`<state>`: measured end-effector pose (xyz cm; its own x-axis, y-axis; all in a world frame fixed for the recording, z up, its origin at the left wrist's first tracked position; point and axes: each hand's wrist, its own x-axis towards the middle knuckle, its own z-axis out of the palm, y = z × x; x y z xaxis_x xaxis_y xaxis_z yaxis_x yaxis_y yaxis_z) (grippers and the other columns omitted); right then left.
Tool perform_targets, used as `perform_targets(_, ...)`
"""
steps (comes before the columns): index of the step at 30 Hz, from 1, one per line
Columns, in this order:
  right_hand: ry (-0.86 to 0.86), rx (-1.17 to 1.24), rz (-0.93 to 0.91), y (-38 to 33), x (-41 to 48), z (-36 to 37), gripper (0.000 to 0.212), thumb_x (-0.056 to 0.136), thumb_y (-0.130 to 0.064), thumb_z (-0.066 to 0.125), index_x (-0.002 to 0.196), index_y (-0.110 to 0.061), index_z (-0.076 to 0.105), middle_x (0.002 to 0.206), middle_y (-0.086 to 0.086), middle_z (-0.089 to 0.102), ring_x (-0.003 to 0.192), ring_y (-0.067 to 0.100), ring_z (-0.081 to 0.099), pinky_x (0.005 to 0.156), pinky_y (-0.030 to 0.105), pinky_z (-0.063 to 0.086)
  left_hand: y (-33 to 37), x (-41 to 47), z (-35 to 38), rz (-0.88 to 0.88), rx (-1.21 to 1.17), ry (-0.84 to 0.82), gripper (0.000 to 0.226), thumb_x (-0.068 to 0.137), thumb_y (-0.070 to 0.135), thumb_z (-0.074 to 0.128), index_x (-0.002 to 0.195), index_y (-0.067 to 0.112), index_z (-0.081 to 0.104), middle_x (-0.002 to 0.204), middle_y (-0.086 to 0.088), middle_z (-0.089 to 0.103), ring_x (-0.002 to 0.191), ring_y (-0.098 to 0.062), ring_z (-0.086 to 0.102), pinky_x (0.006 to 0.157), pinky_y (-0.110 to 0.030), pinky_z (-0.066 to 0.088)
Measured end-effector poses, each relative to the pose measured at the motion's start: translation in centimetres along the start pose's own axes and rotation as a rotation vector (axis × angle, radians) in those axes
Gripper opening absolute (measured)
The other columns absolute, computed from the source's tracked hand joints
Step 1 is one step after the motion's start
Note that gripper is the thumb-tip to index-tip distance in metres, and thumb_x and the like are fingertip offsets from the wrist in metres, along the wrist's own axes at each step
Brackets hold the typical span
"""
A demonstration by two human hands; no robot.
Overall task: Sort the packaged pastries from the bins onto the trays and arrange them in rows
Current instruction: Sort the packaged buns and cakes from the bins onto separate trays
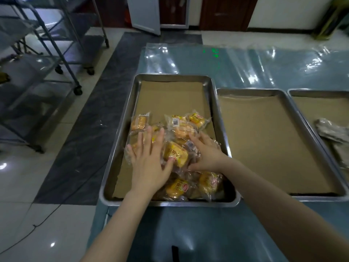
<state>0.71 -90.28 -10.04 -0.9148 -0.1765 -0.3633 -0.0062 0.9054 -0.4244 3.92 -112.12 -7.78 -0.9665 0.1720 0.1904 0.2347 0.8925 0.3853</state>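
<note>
Packaged pastries: loose heap, not in rows, all in the near half of the left tray. Clear wrappers, yellow labels, some overlapping. Far half of that tray shows only the brown paper liner.

Left hand: flat on the left side of the heap, fingers spread and straight, palm down. Thumb tip touches a yellow-labelled pack in the middle of the pile. Nothing grasped, just pressing on the wrappers.

Right hand: palm down on the right side of the heap, fingers extended over the packs, index finger pointing toward the far side. Thumb lies against the packs near the left thumb. No pinch or curl visible, so grip reads as released.

One pack sits at the far-left edge of the heap, just beyond the left fingertips. Another with a barcode label lies at the far side of the pile. Two more packs are at the near edge, between the forearms.

Middle tray: just right of the first, rims nearly touching, lined with brown paper.

Right tray: partly out of view, same liner, with crumpled greyish wrapping on it. Can't tell what that wrapping is.

All trays sit on a table covered with clear plastic sheet. Wheeled metal rack stands on the tiled floor to the left. Thin cable runs across the floor near the table corner.
</note>
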Motion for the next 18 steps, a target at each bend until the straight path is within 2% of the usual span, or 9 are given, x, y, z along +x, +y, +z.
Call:
perform_targets(2,0.04,0.029,-0.019,0.8,-1.4,-0.5,0.116,0.069,-0.057,0.074,0.146,-0.046,-0.012,0.16,0.0,-0.014,0.145,0.025,-0.013,0.115,0.06,0.006,0.8,-0.7,-0.2,0.062,0.006,0.001,0.081,0.087,0.05,0.04,0.144,0.045,-0.017,0.157,0.008,-0.014,0.143,-0.015,-0.018,0.11,-0.049,-0.012)
perform_targets(5,0.13,0.103,-0.065,3.0,-4.3,-0.7,0.097,0.081,-0.048,0.068,0.151,-0.038,0.001,0.16,-0.008,-0.003,0.146,0.018,-0.006,0.115,0.057,0.013,2.6,-1.9,-0.1,0.102,0.023,-0.03,0.081,0.09,0.039,0.045,0.143,0.044,-0.016,0.158,0.007,-0.008,0.143,-0.011,-0.017,0.114,-0.047,-0.009)
perform_targets(8,0.177,0.162,-0.103,6.1,-7.8,-1.0,0.083,0.087,-0.039,0.063,0.152,-0.032,0.011,0.16,-0.009,0.007,0.147,0.014,0.002,0.116,0.051,0.016,5.9,-3.1,0.7,0.091,0.016,-0.014,0.077,0.091,0.032,0.05,0.146,0.037,-0.004,0.157,0.005,0.0,0.145,-0.015,-0.009,0.116,-0.048,0.0)
perform_targets(11,0.217,0.12,-0.161,10.0,-11.7,-2.2,0.071,0.09,-0.03,0.061,0.15,-0.024,0.024,0.159,-0.001,0.017,0.146,0.017,0.012,0.118,0.036,0.015,11.2,-4.4,2.4,0.115,-0.025,0.006,0.071,0.09,0.025,0.055,0.149,0.026,0.016,0.157,0.0,0.011,0.145,-0.019,0.003,0.116,-0.047,0.005)
perform_targets(14,0.244,0.082,-0.206,14.9,-16.1,-4.1,0.064,0.091,-0.025,0.06,0.147,-0.02,0.032,0.156,0.004,0.027,0.145,0.019,0.019,0.115,0.022,0.01,17.9,-5.9,4.6,0.125,-0.036,0.004,0.066,0.088,0.02,0.057,0.147,0.019,0.028,0.156,-0.005,0.019,0.145,-0.022,0.008,0.115,-0.05,0.007)
perform_targets(18,0.296,0.09,-0.182,22.2,-21.9,-7.3,0.054,0.091,-0.025,0.061,0.142,-0.021,0.043,0.151,0.002,0.037,0.143,0.017,0.024,0.113,0.022,0.016,26.6,-8.2,7.6,0.137,-0.046,-0.019,0.06,0.087,0.018,0.059,0.143,0.017,0.037,0.155,-0.007,0.022,0.144,-0.027,0.015,0.115,-0.053,0.01)
